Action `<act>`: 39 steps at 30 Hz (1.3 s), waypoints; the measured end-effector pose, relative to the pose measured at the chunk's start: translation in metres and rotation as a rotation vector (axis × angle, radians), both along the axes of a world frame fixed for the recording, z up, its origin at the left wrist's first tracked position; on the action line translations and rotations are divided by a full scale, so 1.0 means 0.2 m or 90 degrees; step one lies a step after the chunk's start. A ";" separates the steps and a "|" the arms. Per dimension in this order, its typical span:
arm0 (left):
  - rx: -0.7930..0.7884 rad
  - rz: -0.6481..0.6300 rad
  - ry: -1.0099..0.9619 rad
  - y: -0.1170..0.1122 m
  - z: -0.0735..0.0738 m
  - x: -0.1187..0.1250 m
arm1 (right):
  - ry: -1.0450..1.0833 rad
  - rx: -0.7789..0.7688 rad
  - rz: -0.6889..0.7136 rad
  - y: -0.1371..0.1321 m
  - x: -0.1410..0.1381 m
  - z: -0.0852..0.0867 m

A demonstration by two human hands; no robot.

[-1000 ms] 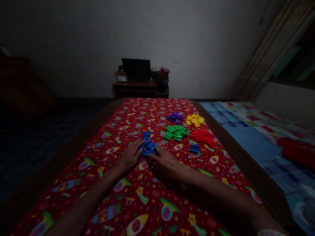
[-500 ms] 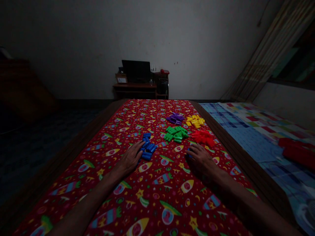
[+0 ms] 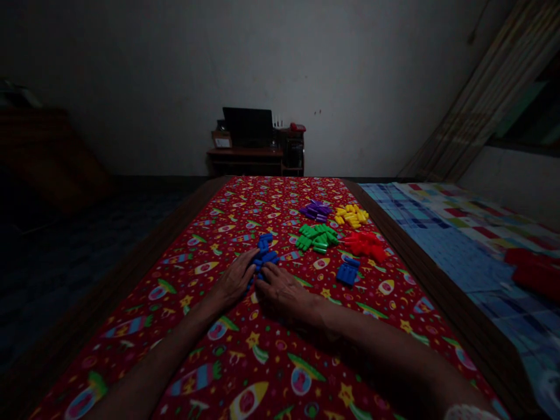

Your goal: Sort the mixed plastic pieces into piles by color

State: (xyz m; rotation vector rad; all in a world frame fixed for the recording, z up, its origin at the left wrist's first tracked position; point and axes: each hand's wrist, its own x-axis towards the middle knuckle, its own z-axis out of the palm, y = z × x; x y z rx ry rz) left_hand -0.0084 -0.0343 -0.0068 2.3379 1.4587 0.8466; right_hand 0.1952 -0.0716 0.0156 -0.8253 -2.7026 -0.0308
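A loose pile of small blue plastic pieces [image 3: 266,256] lies on the red patterned cloth in front of me. My left hand [image 3: 236,277] rests along the pile's left side, its fingers stretched out and touching the pieces. From the right, my right hand [image 3: 282,289] reaches in to the near side of the pile; its fingers are bent and closed on a blue piece, partly hidden by the fingertips. Apart to the right, several blue pieces lie side by side in a small group [image 3: 348,272].
Beyond the hands lie heaps of green pieces [image 3: 317,238], red pieces [image 3: 365,245], purple pieces [image 3: 315,210] and yellow pieces [image 3: 352,216]. The red cloth [image 3: 245,373] covers a long surface with dark edges. A desk with a monitor [image 3: 248,126] stands by the far wall.
My right hand has moved left from the small blue group to the main blue pile, leaving that group uncovered. My left hand stays beside the pile. The view has shifted slightly.
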 end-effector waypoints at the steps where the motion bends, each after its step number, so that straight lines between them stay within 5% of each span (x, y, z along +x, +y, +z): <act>1: 0.004 -0.005 0.001 0.00 0.00 0.00 | 0.001 0.000 0.004 0.00 0.02 -0.01; 6: 0.018 -0.020 0.006 0.00 0.01 0.01 | 0.066 0.011 0.029 0.00 0.25 -0.02; 14: 0.020 -0.018 0.010 0.00 0.01 0.01 | 0.092 0.121 -0.132 -0.04 0.74 0.02; 20: 0.038 -0.027 0.013 0.01 0.00 0.00 | 0.075 0.151 -0.269 0.01 0.89 -0.02; 25: 0.042 -0.031 0.011 0.01 0.00 0.00 | 0.126 0.130 -0.286 0.02 0.84 0.05; 29: 0.034 -0.029 0.001 0.02 -0.01 0.00 | 0.161 0.058 -0.183 0.04 0.65 0.13; 35: 0.031 -0.036 -0.013 0.01 -0.02 0.00 | 0.058 -0.045 -0.041 0.07 0.22 0.05; 39: 0.027 -0.033 -0.011 0.00 0.00 0.00 | 0.015 -0.067 -0.018 0.08 0.19 0.04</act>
